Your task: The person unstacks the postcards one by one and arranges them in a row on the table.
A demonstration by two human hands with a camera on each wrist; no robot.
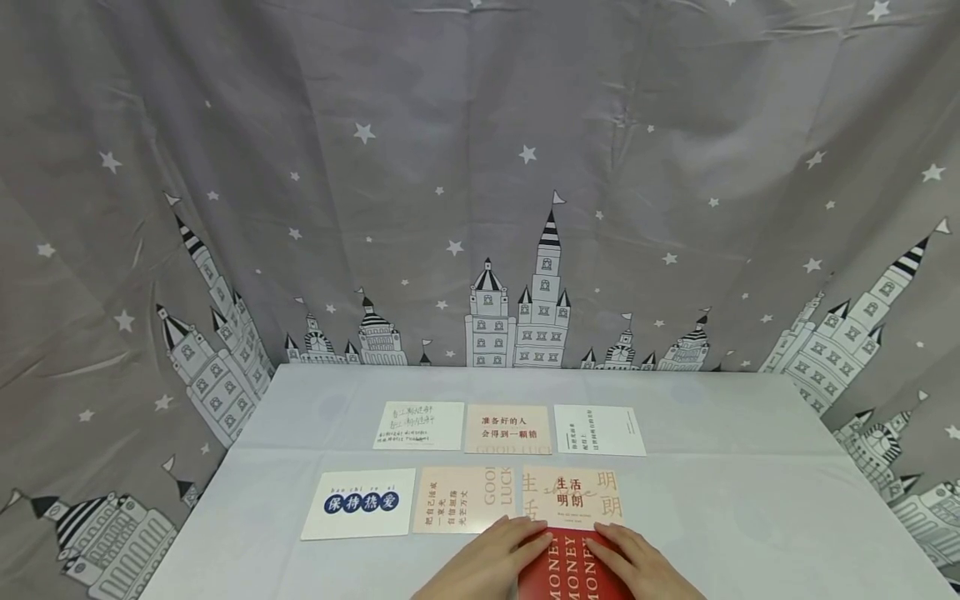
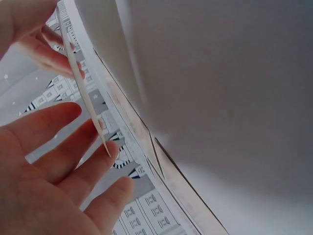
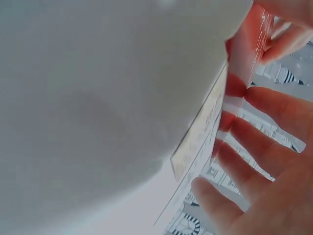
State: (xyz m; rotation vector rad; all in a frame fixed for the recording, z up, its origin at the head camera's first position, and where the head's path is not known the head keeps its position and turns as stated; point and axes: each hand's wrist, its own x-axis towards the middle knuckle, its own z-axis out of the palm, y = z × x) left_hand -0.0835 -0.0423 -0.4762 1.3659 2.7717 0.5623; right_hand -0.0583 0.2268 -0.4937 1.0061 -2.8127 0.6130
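Observation:
A red card (image 1: 572, 571) with repeated "MONEY" lettering is at the bottom centre of the head view. My left hand (image 1: 491, 557) holds its left side and my right hand (image 1: 641, 560) its right. From the left wrist, the card shows as a thin, pale edge (image 2: 87, 98) by the fingertips. The right wrist view has its glossy face (image 3: 239, 66) reflecting fingers. Just beyond the hands lies a cream card (image 1: 600, 492) with red and gold characters, its near edge partly covered from sight. Left of that is another cream card (image 1: 450, 504) marked "GOOD LUCK".
A white card with blue circles (image 1: 358, 508) ends the front row at left. Behind lie a handwritten white card (image 1: 408, 417), a cream card with red text (image 1: 508, 421) and a white card with black text (image 1: 611, 433). A grey castle-print curtain (image 1: 420, 183) backs the white table (image 1: 735, 467).

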